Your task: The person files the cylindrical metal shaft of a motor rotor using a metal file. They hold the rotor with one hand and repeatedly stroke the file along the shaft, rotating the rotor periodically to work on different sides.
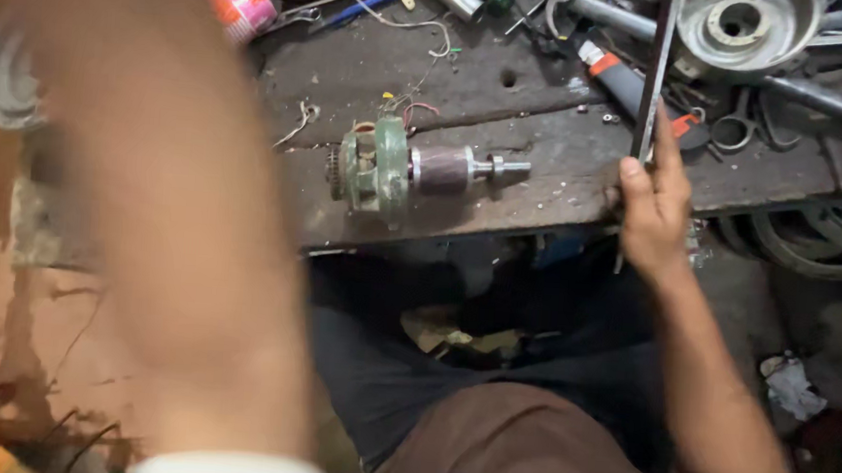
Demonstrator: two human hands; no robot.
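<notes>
Nearest the camera, the person's lap shows at the bottom edge, dark trousers and a brown shirt. The left arm sweeps up across the left side of the view, so blurred that the left hand cannot be made out and I cannot tell whether its fingers are clenched or released.

Further out on the right, the right hand sits at the near edge of the tabletop, a worn, dark wooden surface. Its fingers are closed around a long, thin metal strip, held nearly upright, the thumb pressed against its side. The strip runs from below the hand up past the top of the view.

To the left of that hand, well apart from it, a motor rotor lies on its side on the tabletop, untouched. Its green housing is on the left with loose wires above, the copper winding is in the middle, and the bare shaft points right toward the hand.

Beyond, at the far side, lie a round metal casing, a red-collared tool, scissors, and a pink tape roll.
</notes>
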